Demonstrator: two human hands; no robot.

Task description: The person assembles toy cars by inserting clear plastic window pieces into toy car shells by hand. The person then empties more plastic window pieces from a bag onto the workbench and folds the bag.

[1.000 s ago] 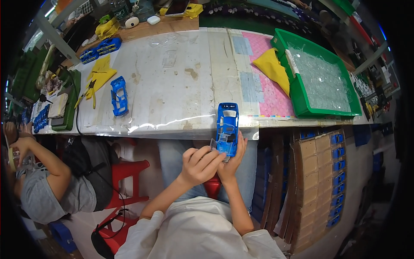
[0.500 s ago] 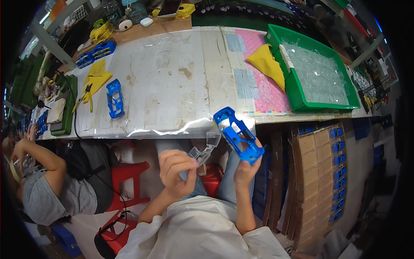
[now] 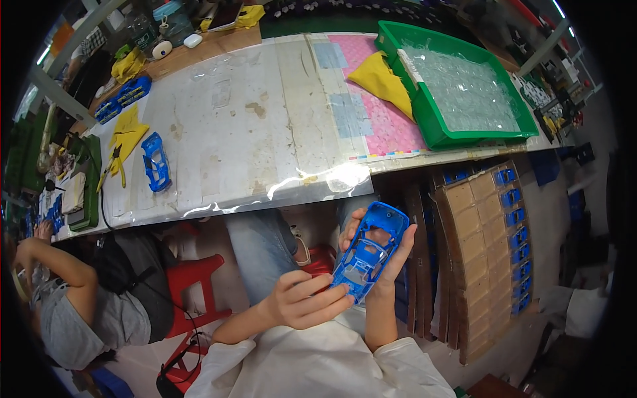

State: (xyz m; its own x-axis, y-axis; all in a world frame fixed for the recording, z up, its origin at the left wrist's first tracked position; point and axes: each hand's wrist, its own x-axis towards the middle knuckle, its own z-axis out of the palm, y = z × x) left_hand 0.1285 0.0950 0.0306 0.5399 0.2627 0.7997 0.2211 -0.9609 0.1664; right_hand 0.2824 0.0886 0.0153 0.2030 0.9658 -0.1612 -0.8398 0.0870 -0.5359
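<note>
The person's right hand is clamping around a blue toy car shell, fingers bending along one side and the thumb pressing along the other. The left hand is closing in on the near end of that shell, its fingertips touching it; whether they are also gripping a clear plastic piece, which is showing inside the shell's cabin area, cannot be told. The shell is tilting above the person's lap, just off the near edge of the desk, with its hollow side facing up.

On the desk, a second blue shell is lying to the left. Beside it, yellow-handled pliers are resting against a yellow cloth. Farther back, blue parts with yellow markings are sitting near a wooden board. A clear bottle is standing at the back, bearing markings too small to read.

To the right, a green tray is holding many clear plastic parts. Another yellow cloth is leaning against its left wall, partly covering a pink patterned sheet whose near edge is showing a row of small coloured marks.

Below, brown compartmented panels are standing beside the person; at left, a co-worker in a grey top is sitting.
</note>
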